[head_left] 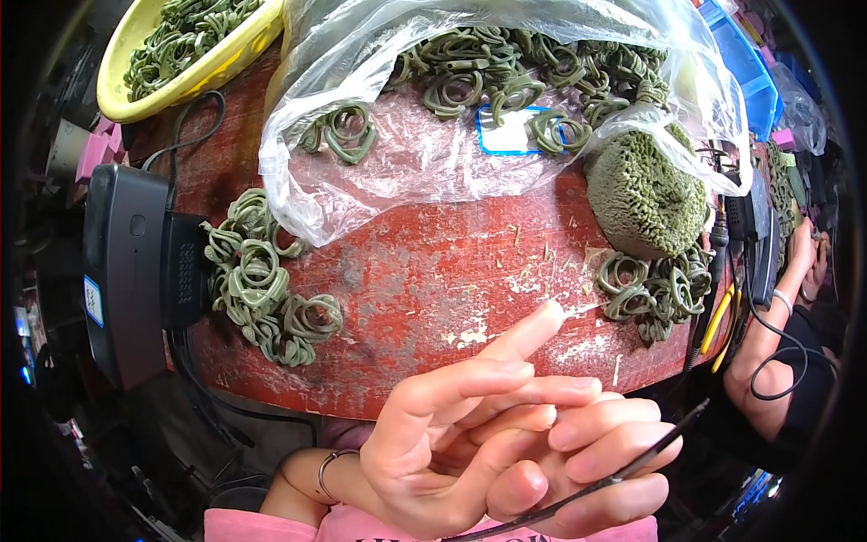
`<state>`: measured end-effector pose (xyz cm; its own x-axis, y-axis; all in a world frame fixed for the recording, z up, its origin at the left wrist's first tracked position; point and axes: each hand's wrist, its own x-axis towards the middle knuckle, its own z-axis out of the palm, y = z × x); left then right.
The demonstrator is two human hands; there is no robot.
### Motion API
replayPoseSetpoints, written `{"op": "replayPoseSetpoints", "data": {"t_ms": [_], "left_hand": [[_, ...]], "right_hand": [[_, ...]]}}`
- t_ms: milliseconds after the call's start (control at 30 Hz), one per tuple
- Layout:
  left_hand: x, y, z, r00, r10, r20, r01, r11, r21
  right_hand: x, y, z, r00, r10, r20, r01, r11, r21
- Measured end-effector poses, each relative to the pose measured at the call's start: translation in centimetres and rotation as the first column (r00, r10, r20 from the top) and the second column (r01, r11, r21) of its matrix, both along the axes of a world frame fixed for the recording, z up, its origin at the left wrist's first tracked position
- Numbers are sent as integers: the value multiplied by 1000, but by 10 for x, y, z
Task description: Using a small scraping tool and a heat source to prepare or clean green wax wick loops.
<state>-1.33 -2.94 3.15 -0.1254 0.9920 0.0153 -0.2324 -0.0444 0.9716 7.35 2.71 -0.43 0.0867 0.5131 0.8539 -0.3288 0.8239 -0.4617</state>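
Observation:
My left hand (433, 434) is at the table's near edge with its fingers apart. One finger stretches toward the tabletop; the others bend toward my right hand. Beside it, my right hand (614, 452) is curled around a thin black pointed tool (650, 452), whose tip points up to the right. The fingers of both hands meet or overlap, and anything small between them is hidden. Beyond the hands, green rubbery-looking rings lie in a left pile (257, 280) and a right pile (659, 294). More rings (461, 68) rest in a clear plastic bag (361, 194).
A yellow basket (113, 86) of green parts stands far left. A dark grey box-shaped device (126, 271) with cables is at the left edge. A rough green cylinder (646, 194) stands right, near yellow-handled pliers (720, 325). Another person's arm (777, 334) shows at right.

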Motion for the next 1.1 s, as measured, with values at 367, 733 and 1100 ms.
{"op": "replayPoseSetpoints", "data": {"t_ms": [367, 733, 1100], "left_hand": [[5, 0, -6, 979, -12, 203, -4, 997, 80], [9, 0, -9, 958, 68, 280, -97, 991, 92], [2, 3, 11, 995, -57, -80, 52, 997, -61]], "right_hand": [[-24, -22, 18, 964, -250, 90, 266, 901, -343], [26, -20, 29, 826, -23, 563, 288, 876, -386], [34, -5, 39, 747, 38, 663, 262, 900, -347]]}}
